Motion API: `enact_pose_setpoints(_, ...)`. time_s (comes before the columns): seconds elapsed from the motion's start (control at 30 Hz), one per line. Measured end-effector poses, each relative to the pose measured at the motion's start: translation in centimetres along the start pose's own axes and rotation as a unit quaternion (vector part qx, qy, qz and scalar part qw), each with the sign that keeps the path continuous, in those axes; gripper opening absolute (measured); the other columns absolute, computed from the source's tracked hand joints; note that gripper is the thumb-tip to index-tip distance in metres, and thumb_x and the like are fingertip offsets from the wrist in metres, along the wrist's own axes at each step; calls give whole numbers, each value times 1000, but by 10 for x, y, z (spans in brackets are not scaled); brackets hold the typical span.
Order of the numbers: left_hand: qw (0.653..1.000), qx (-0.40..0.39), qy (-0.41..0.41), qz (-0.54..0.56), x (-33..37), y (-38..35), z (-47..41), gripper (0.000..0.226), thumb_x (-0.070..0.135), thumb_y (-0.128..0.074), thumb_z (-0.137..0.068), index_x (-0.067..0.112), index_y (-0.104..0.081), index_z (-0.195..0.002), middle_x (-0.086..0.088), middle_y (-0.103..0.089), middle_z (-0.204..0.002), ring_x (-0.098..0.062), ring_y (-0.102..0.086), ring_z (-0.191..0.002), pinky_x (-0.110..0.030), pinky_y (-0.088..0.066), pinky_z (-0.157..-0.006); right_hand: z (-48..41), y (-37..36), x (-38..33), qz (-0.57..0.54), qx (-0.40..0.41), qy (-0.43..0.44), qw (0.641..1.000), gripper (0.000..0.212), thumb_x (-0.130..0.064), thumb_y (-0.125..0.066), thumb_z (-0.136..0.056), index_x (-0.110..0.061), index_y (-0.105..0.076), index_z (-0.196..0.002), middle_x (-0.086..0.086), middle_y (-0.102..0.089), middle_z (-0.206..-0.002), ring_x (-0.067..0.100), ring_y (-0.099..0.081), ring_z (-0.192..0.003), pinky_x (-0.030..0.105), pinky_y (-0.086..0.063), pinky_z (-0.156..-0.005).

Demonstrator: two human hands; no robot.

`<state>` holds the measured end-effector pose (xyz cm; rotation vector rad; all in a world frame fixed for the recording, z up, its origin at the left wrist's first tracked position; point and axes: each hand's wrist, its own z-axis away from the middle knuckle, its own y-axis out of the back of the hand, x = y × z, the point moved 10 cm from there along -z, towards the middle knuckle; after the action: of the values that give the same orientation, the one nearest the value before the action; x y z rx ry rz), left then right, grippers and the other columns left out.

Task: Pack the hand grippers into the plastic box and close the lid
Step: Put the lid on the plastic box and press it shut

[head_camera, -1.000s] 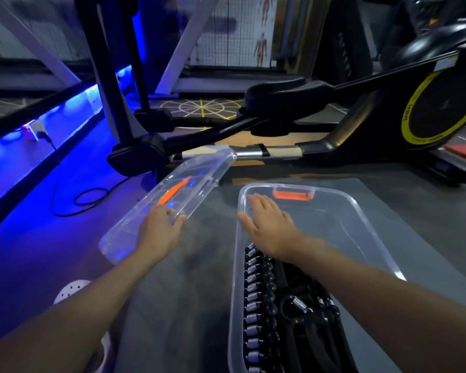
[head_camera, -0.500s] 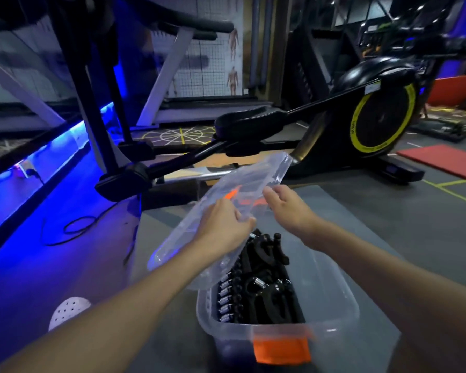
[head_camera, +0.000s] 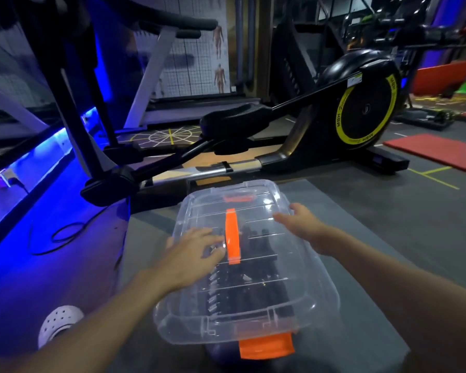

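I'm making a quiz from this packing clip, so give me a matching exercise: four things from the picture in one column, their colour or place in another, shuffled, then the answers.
Things:
1. lid handle
2. hand grippers
3. left hand
4. right hand

Descriptions:
A. black, inside the box
B. flat on the lid, beside the handle
C. orange, along the lid's middle
D. at the lid's right edge

Pairs: 1-C, 2-A, 3-B, 4-D

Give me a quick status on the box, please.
Both hands open: left hand flat on lid, right hand at its edge. Lid over box, near latch undone. Nothing obstructing.
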<state>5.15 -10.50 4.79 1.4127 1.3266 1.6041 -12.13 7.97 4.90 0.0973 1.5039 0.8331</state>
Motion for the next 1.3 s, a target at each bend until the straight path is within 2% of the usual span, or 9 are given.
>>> enact_pose_setpoints(0.1,999,-23,-19,-14,-7,-22,6,49,64,-28,-93,52,-41,-138,18,-22,-159,-6,-12,-148,-59,5,-117,-2,2,8,202,19,9,979,65,-37,-60,-88,-17,-35,-146,15,-36,-144,35,-31,-136,49,-32,-110)
enact_pose_setpoints(0.4,996,-58,-36,-52,29,-37,2,55,65,-23,-94,48,-29,-146,15,-8,-162,-12,0,-150,-60,13,-114,0,11,35,289,-19,18,957,54,-26,-46,-97,-14,-30,-148,9,-24,-155,34,-25,-140,54,-26,-113)
enact_pose_setpoints(0.53,996,-52,-45,-65,33,-38,5,56,65,-23,-95,47,-27,-147,14,-7,-162,-14,0,-150,-61,11,-115,9,11,45,310,-39,31,949,58,-34,-49,-96,-15,-31,-148,7,-24,-156,31,-27,-141,53,-28,-112)
enact_pose_setpoints(0.73,995,20,-77,64,33,-19,24,39,53,-39,-93,42,-60,-124,22,-43,-146,-4,-23,-144,-56,4,-118,64,-13,14,362,-80,135,919,58,-44,-47,-98,-17,-36,-148,5,-28,-157,22,-25,-146,41,-22,-118)
enact_pose_setpoints(0.9,997,10,-73,3,38,-29,50,45,56,-35,-91,46,-52,-131,23,-34,-151,-5,-16,-146,-63,4,-115,146,-53,-7,293,-217,225,904,64,-46,-52,-95,-21,-30,-150,-2,-34,-153,9,-32,-138,14,-21,-108)
enact_pose_setpoints(1.0,998,44,-42,-13,41,-23,55,39,47,-40,-95,42,-55,-129,22,-38,-149,-5,-22,-144,-61,0,-116,165,-67,8,410,-209,271,845,96,-69,-57,-81,-30,-8,-155,-3,-5,-163,11,-2,-149,29,-1,-120)
enact_pose_setpoints(1.1,995,87,-40,22,40,-20,60,49,55,-31,-87,38,-65,-118,19,-51,-140,-3,-32,-139,-53,-5,-117,167,-74,20,493,-189,289,799,115,-80,-59,-67,-32,-1,-154,-1,6,-163,16,7,-150,43,3,-121)
enact_pose_setpoints(1.2,995,59,-74,39,38,-25,64,57,65,-25,-84,41,-62,-120,20,-48,-142,-1,-30,-140,-51,1,-117,169,-75,16,500,-162,325,787,111,-77,-59,-67,-33,-6,-154,-2,0,-163,17,1,-150,43,-2,-121)
enact_pose_setpoints(1.3,989,-10,-144,15,49,-32,78,60,73,-30,-83,45,-51,-132,19,-37,-150,2,-20,-143,-46,7,-118,167,-71,13,450,-142,346,811,88,-62,-60,-79,-32,-20,-152,-2,-15,-161,17,-13,-149,46,-13,-121)
